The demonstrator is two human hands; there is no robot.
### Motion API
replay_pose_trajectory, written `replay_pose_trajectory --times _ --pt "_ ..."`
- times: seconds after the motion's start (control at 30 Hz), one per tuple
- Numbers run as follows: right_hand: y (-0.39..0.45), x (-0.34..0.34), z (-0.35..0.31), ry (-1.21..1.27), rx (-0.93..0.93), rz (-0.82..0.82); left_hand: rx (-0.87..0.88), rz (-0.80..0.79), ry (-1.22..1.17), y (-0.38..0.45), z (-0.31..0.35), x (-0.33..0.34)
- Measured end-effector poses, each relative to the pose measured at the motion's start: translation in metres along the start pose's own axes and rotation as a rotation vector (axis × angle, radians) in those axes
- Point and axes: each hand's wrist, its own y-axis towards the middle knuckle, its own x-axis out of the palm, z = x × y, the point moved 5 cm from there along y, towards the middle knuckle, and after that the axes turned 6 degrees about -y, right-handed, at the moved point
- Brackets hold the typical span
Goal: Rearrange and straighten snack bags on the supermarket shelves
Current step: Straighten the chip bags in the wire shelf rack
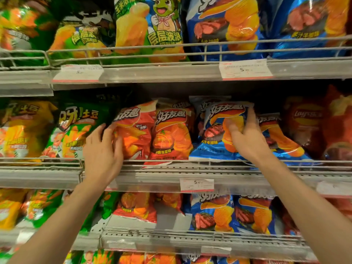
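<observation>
On the middle shelf (171,174) my left hand (102,151) lies flat against the left side of a tilted red snack bag (136,130), fingers spread and touching it. A second red bag (171,134) stands upright right beside it. My right hand (245,138) grips the right edge of a blue steak-flavour bag (215,130), thumb on its front and fingers behind. Another blue bag (282,138) leans behind my right wrist, partly hidden.
Green bags (76,130) and yellow bags (24,130) fill the shelf's left, dark red Lay's bags (308,126) its right. A wire rail (171,162) and price tag (197,184) edge the front. The shelves above and below hold more green, blue and red bags.
</observation>
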Motion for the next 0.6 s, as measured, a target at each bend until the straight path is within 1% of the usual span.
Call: replay_pose_trajectory --times 0.07,0.13,0.27,0.37,0.43,0.53,0.6 --pt "-0.003 0.002 -0.004 -0.05 -0.052 -0.009 -0.047 -0.062 -0.033 0.003 0.01 0.007" --pt "-0.002 0.005 -0.003 -0.053 -0.059 -0.062 -0.055 -0.127 -0.041 0.007 0.019 0.015" --pt "0.005 0.009 0.002 0.02 -0.031 -0.147 0.047 -0.267 0.053 0.009 0.023 0.028" --pt "0.006 0.011 0.003 0.035 -0.038 -0.192 0.013 -0.337 0.139 0.011 0.02 0.034" --pt "0.005 0.013 0.002 -0.034 -0.046 -0.191 -0.018 -0.342 0.176 0.015 0.02 0.035" --pt "-0.002 0.012 -0.001 -0.202 -0.082 -0.093 -0.051 -0.29 0.228 0.018 0.019 0.032" --pt "-0.005 0.012 -0.002 -0.247 -0.089 -0.056 -0.07 -0.261 0.256 0.018 0.017 0.031"
